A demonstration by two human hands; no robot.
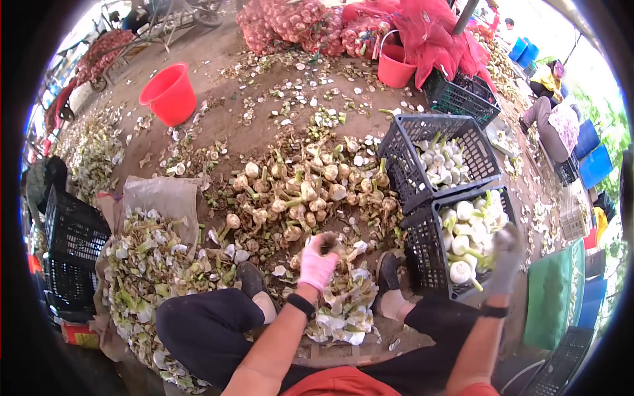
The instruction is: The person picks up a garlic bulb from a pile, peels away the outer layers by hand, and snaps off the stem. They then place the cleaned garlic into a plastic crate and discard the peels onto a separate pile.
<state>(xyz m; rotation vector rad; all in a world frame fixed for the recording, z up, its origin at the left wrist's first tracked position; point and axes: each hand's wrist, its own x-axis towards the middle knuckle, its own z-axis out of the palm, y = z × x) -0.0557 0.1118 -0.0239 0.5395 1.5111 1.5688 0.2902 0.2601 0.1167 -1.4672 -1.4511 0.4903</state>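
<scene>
My left hand (318, 263), in a pink glove, is in front of the garlic pile with its fingers curled around something dark and small that I cannot make out. Unpeeled garlic bulbs (307, 191) with cut stems lie heaped on the ground just beyond it. My right hand (507, 259), in a greyish glove, is smeared by motion at the right side of the near black crate (422, 247). Cleaned white garlic bulbs (464, 234) fill that crate, some with green stems. Loose garlic skins (347, 307) lie between my shoes.
Behind the near crate stands another black crate (403, 148) holding white garlic. Skins and leaves (155, 264) cover the ground at left, beside stacked crates (72, 254). Red buckets (170, 96) and red mesh sacks (297, 26) stand farther back. Other people (558, 129) sit at far right.
</scene>
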